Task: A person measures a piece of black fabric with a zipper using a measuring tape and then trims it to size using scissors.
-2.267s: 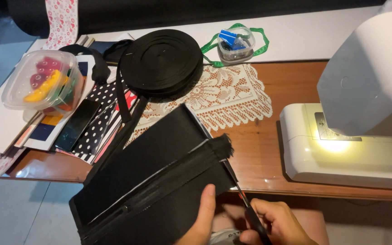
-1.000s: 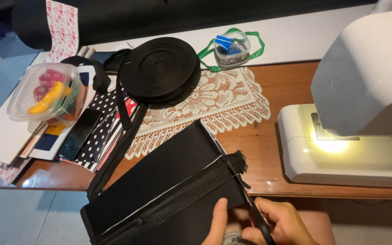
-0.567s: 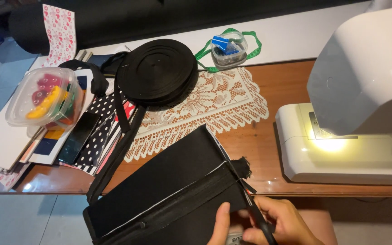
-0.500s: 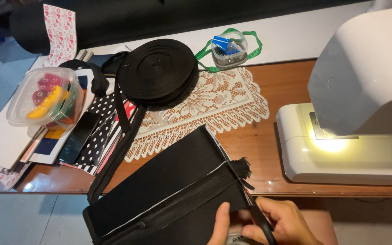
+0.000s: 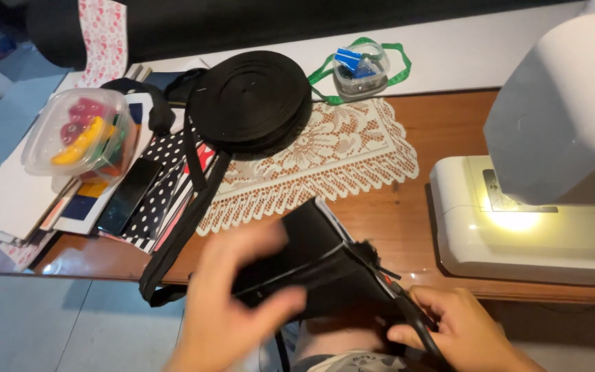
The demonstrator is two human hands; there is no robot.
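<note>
Left hand (image 5: 232,303) is blurred; its fingers are closed on the black fabric piece (image 5: 318,265), thumb on top, at the near edge of the desk (image 5: 442,138). Just to the right of it, the right hand (image 5: 459,334) is closed around the black handles of scissors (image 5: 408,313), whose blades touch the frayed corner of the fabric. Beyond the left hand lie a black strap roll (image 5: 249,100) on a lace mat (image 5: 325,162), and further left a plastic box (image 5: 80,134). Behind the right hand stands a white sewing machine (image 5: 552,179) with its lamp on.
</note>
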